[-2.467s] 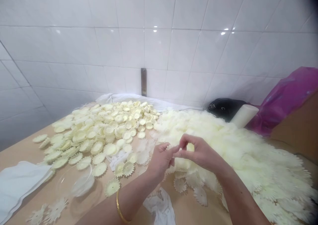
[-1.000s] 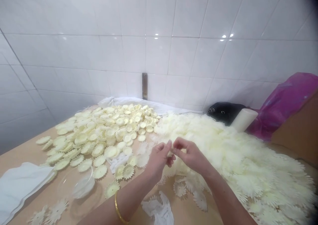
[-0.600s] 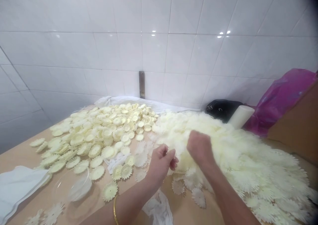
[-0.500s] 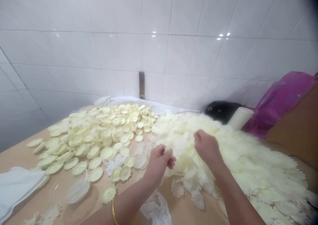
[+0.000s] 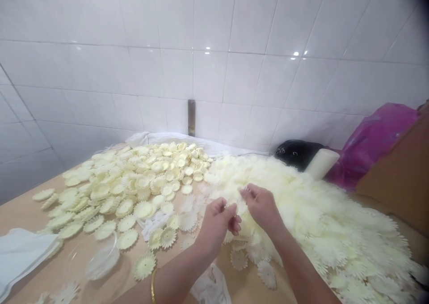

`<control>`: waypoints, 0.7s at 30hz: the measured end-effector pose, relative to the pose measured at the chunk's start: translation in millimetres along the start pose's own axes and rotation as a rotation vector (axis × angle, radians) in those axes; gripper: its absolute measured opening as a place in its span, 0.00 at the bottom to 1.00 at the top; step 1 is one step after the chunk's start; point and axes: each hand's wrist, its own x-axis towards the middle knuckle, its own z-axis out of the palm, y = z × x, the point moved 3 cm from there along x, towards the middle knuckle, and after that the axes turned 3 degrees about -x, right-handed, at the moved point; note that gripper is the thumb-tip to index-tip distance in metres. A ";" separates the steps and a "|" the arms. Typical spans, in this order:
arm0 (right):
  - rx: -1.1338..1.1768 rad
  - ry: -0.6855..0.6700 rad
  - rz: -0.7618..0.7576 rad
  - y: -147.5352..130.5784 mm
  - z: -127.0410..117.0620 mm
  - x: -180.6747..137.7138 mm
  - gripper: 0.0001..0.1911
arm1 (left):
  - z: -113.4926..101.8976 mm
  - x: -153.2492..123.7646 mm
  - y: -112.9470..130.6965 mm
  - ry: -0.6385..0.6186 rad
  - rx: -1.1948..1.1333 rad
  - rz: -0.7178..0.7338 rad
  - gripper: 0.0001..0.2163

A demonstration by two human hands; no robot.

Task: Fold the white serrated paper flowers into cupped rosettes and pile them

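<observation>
My left hand (image 5: 217, 221) and my right hand (image 5: 259, 205) meet above the table's middle, fingertips pinched together on a thin pale flower-shaped petal piece (image 5: 237, 201). The left wrist wears a gold bangle (image 5: 153, 286). Under and right of the hands lies a big loose heap of cream petal pieces (image 5: 318, 214). To the left, several flatter yellowish flower discs (image 5: 134, 183) are spread over the tan tabletop (image 5: 30, 208).
A clear plastic dish (image 5: 97, 257) and a white cloth (image 5: 20, 255) lie at the left front. Crumpled white plastic (image 5: 211, 288) sits near my forearms. A black bag (image 5: 296, 152), white roll (image 5: 321, 163), pink plastic bag (image 5: 372, 138) and brown cardboard (image 5: 398, 174) stand at the right; tiled wall behind.
My right hand reached out into the cream heap, then came back to the left hand with a petal piece. The left hand stayed roughly in place, fingers pinched.
</observation>
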 end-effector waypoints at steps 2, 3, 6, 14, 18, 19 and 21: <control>-0.081 0.049 -0.014 0.2 -0.5 1.1 0.19 | 0.9 -1.4 0.3 0.019 -0.025 -0.013 0.14; -0.139 0.078 -0.004 2.4 -2.8 2.5 0.19 | 1.3 -2.9 1.1 0.024 -0.028 -0.015 0.14; -0.354 0.225 0.117 18.2 -20.1 9.0 0.16 | 2.9 -8.9 3.5 -0.001 -0.006 -0.010 0.13; -0.506 0.046 0.164 28.7 -39.2 11.4 0.20 | -2.6 -0.3 -8.9 0.024 0.039 -0.133 0.09; -0.292 -0.017 0.073 10.3 -41.9 5.8 0.19 | -6.1 4.3 -12.0 0.025 0.071 -0.141 0.10; -0.205 -0.077 0.040 5.7 -41.5 4.3 0.17 | -6.7 4.4 -12.1 0.029 0.078 -0.124 0.10; -0.061 -0.203 -0.021 -3.0 -39.6 0.6 0.15 | -7.9 4.3 -12.0 0.043 0.091 -0.076 0.12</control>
